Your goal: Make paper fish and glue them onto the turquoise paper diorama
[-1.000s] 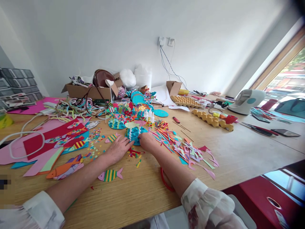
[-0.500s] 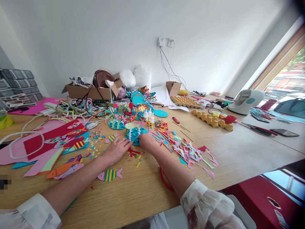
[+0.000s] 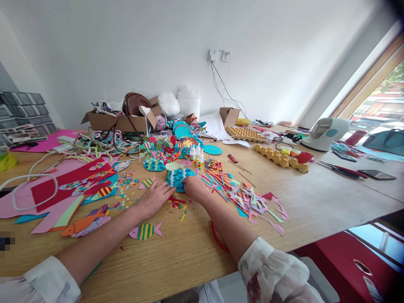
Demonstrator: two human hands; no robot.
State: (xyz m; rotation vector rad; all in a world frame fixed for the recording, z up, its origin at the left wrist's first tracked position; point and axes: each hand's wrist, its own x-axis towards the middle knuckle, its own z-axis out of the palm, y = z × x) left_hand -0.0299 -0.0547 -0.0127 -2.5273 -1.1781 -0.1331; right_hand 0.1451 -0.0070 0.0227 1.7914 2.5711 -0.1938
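A blue craft piece (image 3: 179, 178) with raised bumps and white wavy strips lies on the table between my hands. My left hand (image 3: 157, 197) rests at its left near corner, fingers stretched out and slightly apart. At its right edge, my right hand (image 3: 195, 189) is closed with the fingertips bent inward; whatever it pinches is hidden behind the hand. Small red paper scraps (image 3: 176, 203) lie just below the piece. Nearer to me, under my left forearm's right side, is a pink paper fish (image 3: 146, 231) with green and yellow stripes. White glue bottles (image 3: 198, 152) stand behind the piece.
Paper strips and offcuts (image 3: 252, 200) spread out on the right. Stacked paper fish (image 3: 86, 221) and coloured sheets (image 3: 41, 198) cover the left. Egg-carton strips (image 3: 280, 159), a small fan (image 3: 326, 134) and a cardboard box (image 3: 107, 122) stand farther back. Something red and round (image 3: 217, 237) lies beside my right forearm.
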